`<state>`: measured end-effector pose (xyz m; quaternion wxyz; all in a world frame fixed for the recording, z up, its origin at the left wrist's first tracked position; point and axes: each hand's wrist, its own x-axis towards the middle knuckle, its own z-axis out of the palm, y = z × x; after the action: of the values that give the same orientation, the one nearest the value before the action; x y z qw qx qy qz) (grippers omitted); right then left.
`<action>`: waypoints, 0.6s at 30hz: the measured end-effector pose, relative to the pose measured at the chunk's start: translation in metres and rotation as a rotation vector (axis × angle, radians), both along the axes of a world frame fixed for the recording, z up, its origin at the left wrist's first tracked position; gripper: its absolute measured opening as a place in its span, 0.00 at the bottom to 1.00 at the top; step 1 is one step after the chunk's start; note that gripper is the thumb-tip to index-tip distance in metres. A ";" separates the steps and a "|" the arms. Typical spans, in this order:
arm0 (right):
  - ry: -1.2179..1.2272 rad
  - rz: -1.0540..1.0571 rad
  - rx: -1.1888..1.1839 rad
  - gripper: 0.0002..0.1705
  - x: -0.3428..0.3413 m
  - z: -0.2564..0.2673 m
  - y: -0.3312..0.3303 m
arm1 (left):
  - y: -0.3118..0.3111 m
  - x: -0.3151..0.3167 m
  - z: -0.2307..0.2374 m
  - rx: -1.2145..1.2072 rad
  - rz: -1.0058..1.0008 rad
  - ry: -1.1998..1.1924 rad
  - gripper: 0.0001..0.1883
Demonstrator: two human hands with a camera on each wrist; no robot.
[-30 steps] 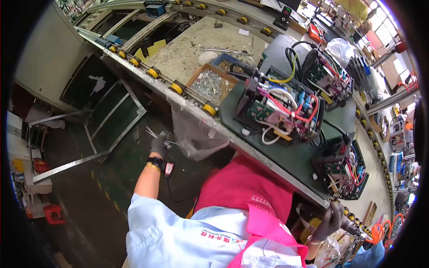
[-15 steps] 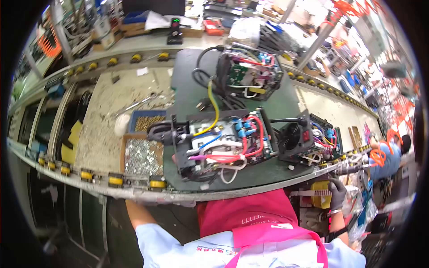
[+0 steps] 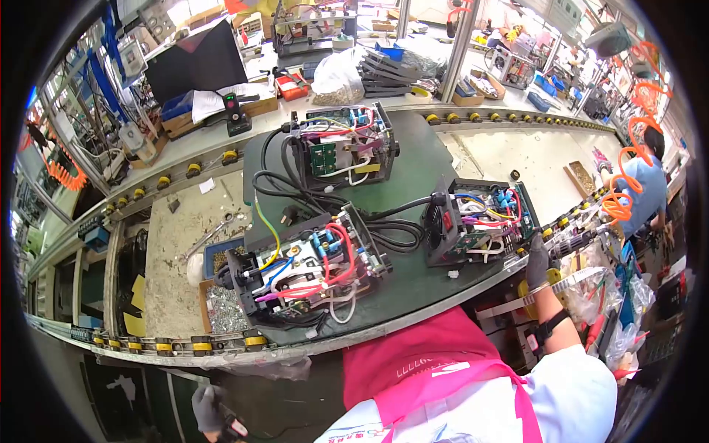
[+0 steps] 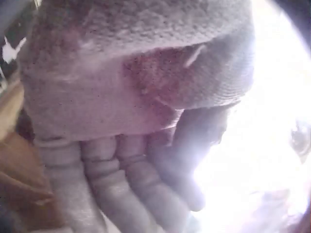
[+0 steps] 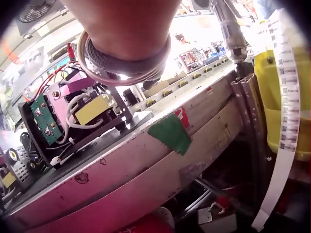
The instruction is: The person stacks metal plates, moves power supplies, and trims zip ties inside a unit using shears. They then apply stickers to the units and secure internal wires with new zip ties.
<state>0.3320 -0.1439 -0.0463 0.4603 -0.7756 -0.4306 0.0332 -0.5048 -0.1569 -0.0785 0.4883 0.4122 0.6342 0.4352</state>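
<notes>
In the head view my gloved left hand [image 3: 207,410] hangs low beside the bench, fingers bent around thin pale strips [image 3: 190,377] that look like cable ties. The left wrist view shows this glove [image 4: 107,92] close up, fingers bent downward and their tips cut off. My gloved right hand [image 3: 538,264] is over the bench's near edge, fingers extended, right at the corner of an opened black device [image 3: 480,221] with a fan and coloured wires. In the right wrist view the forearm hides most of that hand. Two similar devices [image 3: 303,269] [image 3: 347,148] sit on the green board [image 3: 399,284].
Boxes of small metal parts [image 3: 227,310] stand at the left of the board. Roller tracks [image 3: 199,345] edge the bench. A printed label strip [image 5: 290,104] hangs past a yellow container [image 5: 267,80]. Another person [image 3: 641,196] is at the far right.
The head view has swung toward the right and up. My right hand has risen from below the bench edge to the right device. The left hand, hidden half a second ago, shows again below the bench.
</notes>
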 end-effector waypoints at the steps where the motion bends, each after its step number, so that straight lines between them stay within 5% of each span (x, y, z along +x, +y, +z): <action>1: -0.075 -0.020 -0.034 0.25 0.005 -0.013 0.004 | -0.004 0.029 0.039 0.139 -0.062 -0.002 0.20; 4: -0.108 -0.073 0.132 0.29 0.006 -0.049 0.021 | 0.019 0.132 0.127 0.548 -0.115 0.099 0.27; 5: -0.135 -0.091 0.237 0.30 0.007 -0.062 0.026 | 0.033 0.161 0.140 0.661 -0.081 0.321 0.31; 8: 0.023 -0.072 0.309 0.30 -0.029 -0.046 0.029 | 0.091 0.233 0.171 0.928 -0.142 0.831 0.42; 11: 0.147 0.079 0.315 0.21 -0.029 -0.031 0.043 | 0.143 0.251 0.157 1.169 -0.251 1.030 0.41; 12: 0.089 0.092 0.299 0.22 -0.034 -0.021 0.047 | 0.149 0.247 0.157 1.141 -0.279 0.959 0.39; 13: 0.030 0.104 0.285 0.23 -0.038 -0.011 0.051 | 0.160 0.248 0.139 1.050 -0.318 0.492 0.38; 14: -0.109 0.107 0.237 0.26 -0.037 0.010 0.061 | 0.161 0.252 0.133 1.007 -0.331 0.387 0.39; 15: -0.505 0.101 0.067 0.22 -0.024 0.015 0.072 | 0.168 0.231 0.113 1.091 -0.301 0.537 0.40; 16: -0.313 0.131 0.011 0.20 -0.024 0.040 0.088 | 0.178 0.217 0.106 1.155 -0.306 0.652 0.41; 17: -0.608 0.153 -0.092 0.17 -0.017 0.052 0.107 | 0.165 0.239 0.139 1.221 -0.292 0.865 0.35; 18: -0.033 0.073 -0.019 0.17 -0.017 0.064 0.127 | 0.151 0.261 0.172 1.293 -0.260 1.073 0.29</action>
<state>0.3155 -0.0173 0.0176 0.4444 -0.7641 -0.4658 0.0414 -0.2438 -0.0059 0.0939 -0.1642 0.8302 0.3541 0.3980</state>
